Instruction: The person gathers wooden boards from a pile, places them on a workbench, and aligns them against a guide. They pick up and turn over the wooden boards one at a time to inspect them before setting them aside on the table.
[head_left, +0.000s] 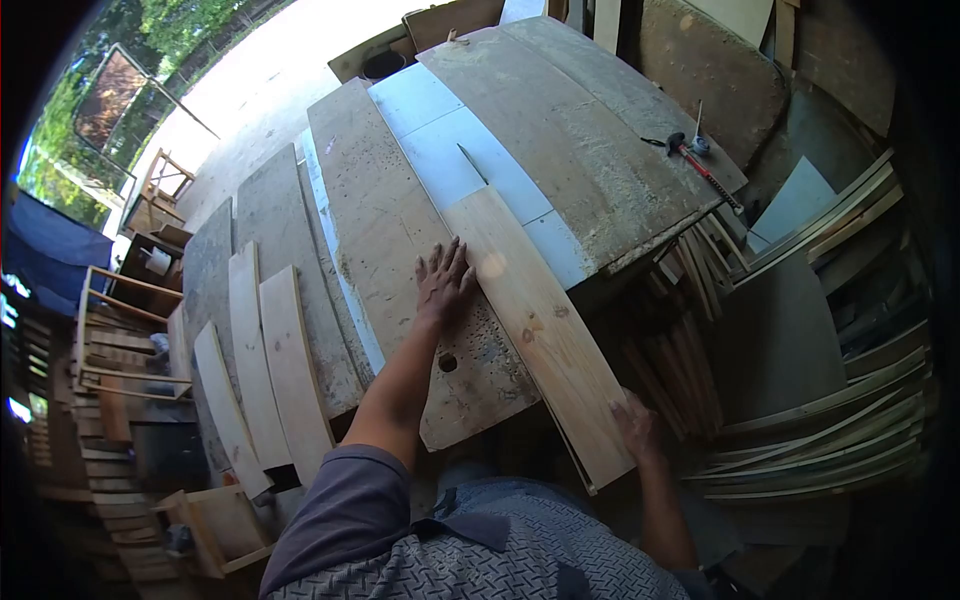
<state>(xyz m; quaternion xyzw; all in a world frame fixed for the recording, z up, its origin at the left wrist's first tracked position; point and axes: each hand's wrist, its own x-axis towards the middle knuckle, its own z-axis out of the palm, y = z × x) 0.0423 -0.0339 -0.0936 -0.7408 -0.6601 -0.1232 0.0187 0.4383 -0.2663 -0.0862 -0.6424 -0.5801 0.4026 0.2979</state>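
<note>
A long pale wooden board lies slantwise on the worn workbench, its near end sticking out past the bench edge toward my body. The edge of another thin piece shows beneath it. My left hand rests with fingers spread on the bench top, against the board's left edge. At the near right corner my right hand holds the board by its edge. Just beyond the board's far end, a thin dark pointed piece lies over a light blue strip of the bench.
Three pale boards lean over the left bench's near edge. A red and black tool lies at the bench's right corner. Thin wood strips are stacked at the right. Wooden frames stand at the far left.
</note>
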